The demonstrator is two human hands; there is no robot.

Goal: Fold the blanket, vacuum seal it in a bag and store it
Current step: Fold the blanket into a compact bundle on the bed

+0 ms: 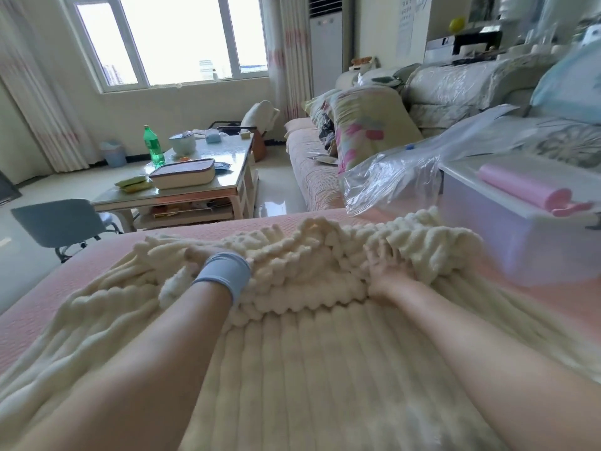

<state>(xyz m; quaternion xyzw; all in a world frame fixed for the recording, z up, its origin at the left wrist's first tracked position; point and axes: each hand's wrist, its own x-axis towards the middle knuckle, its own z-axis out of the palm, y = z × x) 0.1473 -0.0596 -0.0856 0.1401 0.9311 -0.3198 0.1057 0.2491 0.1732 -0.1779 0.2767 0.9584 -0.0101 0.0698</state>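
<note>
On pink sofa seat (107, 252): cream blanket (309, 353), spread flat, bunched at both hands. Left hand (198, 255): sunk in folds, fingers hidden, grip not determinable. Right hand (387, 266): fingers spread, rests against fold. Beyond right hand: clear vacuum bag (390, 177).

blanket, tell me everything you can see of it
The blanket is cream, thick and plush, with ribbed rows of soft bumps. It lies spread over a pink seat, flat near the camera and bunched into a rumpled heap at its far edge, not yet folded neatly. The left hand seems to grip a fold of the heap; the right hand presses into it with fingers spread.
</note>
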